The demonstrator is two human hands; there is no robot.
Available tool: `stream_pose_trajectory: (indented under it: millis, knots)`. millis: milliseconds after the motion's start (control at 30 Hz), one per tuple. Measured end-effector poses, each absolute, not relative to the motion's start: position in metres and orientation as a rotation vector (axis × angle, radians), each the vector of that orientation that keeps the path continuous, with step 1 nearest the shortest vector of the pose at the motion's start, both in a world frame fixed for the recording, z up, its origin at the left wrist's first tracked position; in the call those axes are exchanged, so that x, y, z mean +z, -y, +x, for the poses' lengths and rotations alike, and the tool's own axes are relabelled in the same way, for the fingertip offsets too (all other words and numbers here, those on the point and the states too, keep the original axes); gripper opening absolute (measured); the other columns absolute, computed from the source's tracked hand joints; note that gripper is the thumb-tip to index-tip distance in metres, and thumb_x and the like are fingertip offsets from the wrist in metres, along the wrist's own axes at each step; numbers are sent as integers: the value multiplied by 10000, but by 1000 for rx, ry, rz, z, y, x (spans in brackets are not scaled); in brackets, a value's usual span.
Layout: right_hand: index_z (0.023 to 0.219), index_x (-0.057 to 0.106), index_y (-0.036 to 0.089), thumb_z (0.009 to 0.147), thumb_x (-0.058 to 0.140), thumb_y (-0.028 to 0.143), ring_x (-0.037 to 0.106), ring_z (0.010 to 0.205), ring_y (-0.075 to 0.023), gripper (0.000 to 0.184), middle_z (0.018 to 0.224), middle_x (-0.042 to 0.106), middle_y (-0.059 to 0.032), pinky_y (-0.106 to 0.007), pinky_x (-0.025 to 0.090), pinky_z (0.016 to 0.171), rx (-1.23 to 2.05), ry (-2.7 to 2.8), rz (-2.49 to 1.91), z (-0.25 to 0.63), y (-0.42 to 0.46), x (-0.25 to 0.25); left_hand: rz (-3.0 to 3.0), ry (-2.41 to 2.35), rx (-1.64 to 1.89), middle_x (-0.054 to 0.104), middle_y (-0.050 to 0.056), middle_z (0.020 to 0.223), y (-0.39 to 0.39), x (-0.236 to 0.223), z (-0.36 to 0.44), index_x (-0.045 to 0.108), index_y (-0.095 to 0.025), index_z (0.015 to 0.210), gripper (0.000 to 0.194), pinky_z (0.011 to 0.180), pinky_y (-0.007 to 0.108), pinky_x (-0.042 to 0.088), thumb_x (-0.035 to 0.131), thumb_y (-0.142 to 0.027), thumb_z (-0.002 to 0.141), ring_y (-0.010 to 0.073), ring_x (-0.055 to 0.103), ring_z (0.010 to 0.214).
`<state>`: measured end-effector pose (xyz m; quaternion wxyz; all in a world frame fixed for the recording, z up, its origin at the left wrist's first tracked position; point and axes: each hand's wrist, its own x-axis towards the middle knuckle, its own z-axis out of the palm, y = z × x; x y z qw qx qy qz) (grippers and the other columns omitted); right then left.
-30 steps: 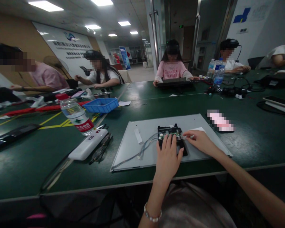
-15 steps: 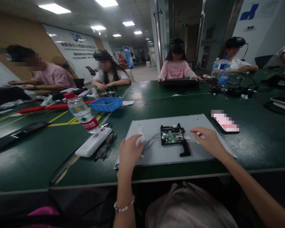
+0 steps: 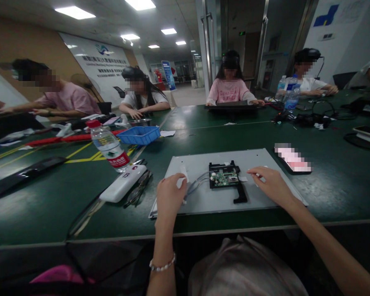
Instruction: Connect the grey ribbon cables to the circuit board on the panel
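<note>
A flat grey panel (image 3: 197, 163) lies on the table before me. On it rests a black bracket (image 3: 241, 196) that carries a green circuit board (image 3: 224, 177), with grey cables (image 3: 197, 183) running off its left side. My left hand (image 3: 170, 193) is over the panel's left part, its fingers curled at a white strip (image 3: 183, 169); whether they grip the strip is hidden. Right of the board, my right hand (image 3: 269, 183) hovers over the panel, thumb and fingertips pinched together. What they hold, if anything, is too small to make out. A small white tab (image 3: 243, 179) sticks out beside the board.
A phone (image 3: 292, 159) lies right of the panel. To the left are a white power bank (image 3: 123, 184), eyeglasses (image 3: 138, 190), a water bottle (image 3: 109, 148) and a blue tray (image 3: 140, 135). Several people sit around the green table (image 3: 185, 127).
My left hand has moved left, from over the circuit board to the white strip. My right hand has drawn back slightly right from the board's edge. The view has shifted a little.
</note>
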<state>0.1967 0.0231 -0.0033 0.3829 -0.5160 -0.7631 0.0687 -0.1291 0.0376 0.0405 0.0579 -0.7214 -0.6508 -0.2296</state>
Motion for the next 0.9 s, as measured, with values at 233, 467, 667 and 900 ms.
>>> stream_pose_trajectory:
  millis: [233, 467, 667, 900]
  knots:
    - [1008, 664, 215, 859, 444, 179, 644, 934, -219, 268, 1008, 703, -57, -374, 493, 837, 164, 1956, -1333, 197, -22, -5, -2277, 1958, -459, 706, 56, 1052, -39, 34, -129, 678, -211, 1001, 253, 869, 314, 435, 480, -237, 845, 227, 642, 973]
    - [1006, 665, 218, 859, 433, 173, 643, 956, -222, 278, 1018, 703, -52, -389, 492, 861, 145, 1962, -1334, 198, -22, -7, -2151, 1952, -442, 718, 60, 992, -31, 45, -125, 697, -210, 969, 303, 827, 324, 433, 405, -219, 888, 226, 648, 917]
    - [1013, 661, 207, 867, 438, 171, 638, 972, -227, 269, 1030, 704, -54, -391, 483, 883, 132, 1962, -1341, 201, -21, -7, -2206, 1778, -429, 711, 62, 918, 3, 43, -101, 688, -201, 931, 281, 894, 384, 396, 413, -165, 884, 239, 621, 930]
    - [1006, 662, 205, 878, 431, 182, 641, 965, -224, 265, 1022, 703, -58, -393, 488, 881, 123, 1953, -1341, 202, -20, -8, -2218, 1786, -551, 707, 49, 947, 16, 39, -86, 667, -223, 931, 267, 1003, 434, 324, 409, -289, 937, 229, 610, 959]
